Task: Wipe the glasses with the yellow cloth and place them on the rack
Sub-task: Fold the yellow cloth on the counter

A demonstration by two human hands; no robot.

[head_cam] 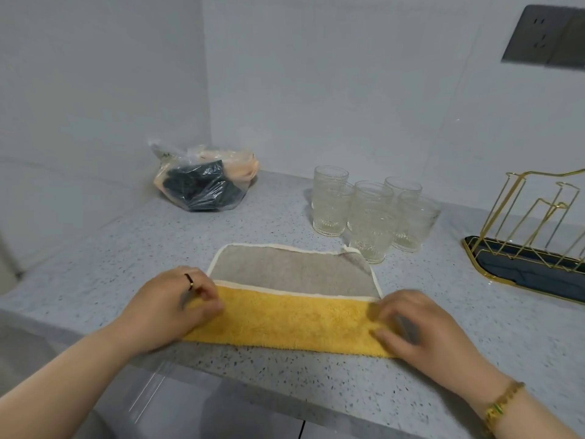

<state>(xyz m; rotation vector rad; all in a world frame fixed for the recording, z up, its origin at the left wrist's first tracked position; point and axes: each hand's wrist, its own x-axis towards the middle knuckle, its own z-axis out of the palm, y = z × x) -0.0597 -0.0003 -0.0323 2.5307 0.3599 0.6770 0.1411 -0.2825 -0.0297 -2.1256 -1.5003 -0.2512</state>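
The cloth [294, 321] lies flat on the speckled counter, its yellow side folded up over its grey side. My left hand [172, 307] pinches the fold's left end with curled fingers. The right end of the fold is pinched by my right hand [418, 326]. Several clear ribbed glasses [370, 210] stand upright in a cluster just behind the cloth. At the right edge stands the gold wire rack [531, 223] on its dark tray, with no glass on it.
A clear plastic bag [202, 182] with dark and peach contents sits in the back left corner. The grey counter [126, 248] ends at a front edge near my forearms. A wall socket [544, 36] is at the upper right.
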